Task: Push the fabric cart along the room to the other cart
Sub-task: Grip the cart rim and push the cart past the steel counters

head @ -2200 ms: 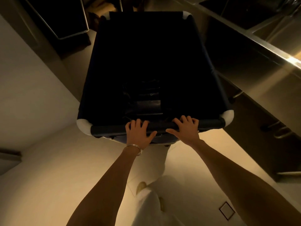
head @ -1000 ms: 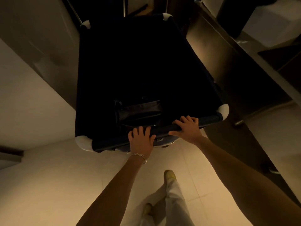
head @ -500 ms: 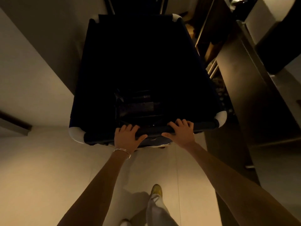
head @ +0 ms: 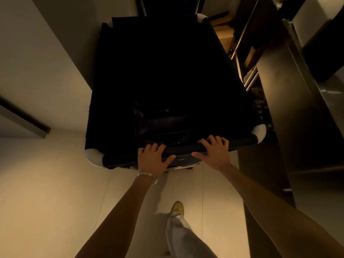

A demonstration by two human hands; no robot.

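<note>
Fabric cart (head: 167,75) — lengthwise, pointing ahead.

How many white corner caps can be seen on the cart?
4: near left, near right, far right, far left, which is dim and partly hidden.

This looks like a back-of-house service corridor, of the sort found behind a commercial kitchen, dimly lit in warm yellow. Pale floor tiles (head: 55,202) run down a narrow passage between a plain light wall (head: 37,62) on the left and a long stainless steel counter (head: 290,108) on the right. Past the counter, metal shelving (head: 243,53) holds cardboard boxes (head: 223,34). A dark fabric cart (head: 167,71) on wheels fills most of the passage.
</note>
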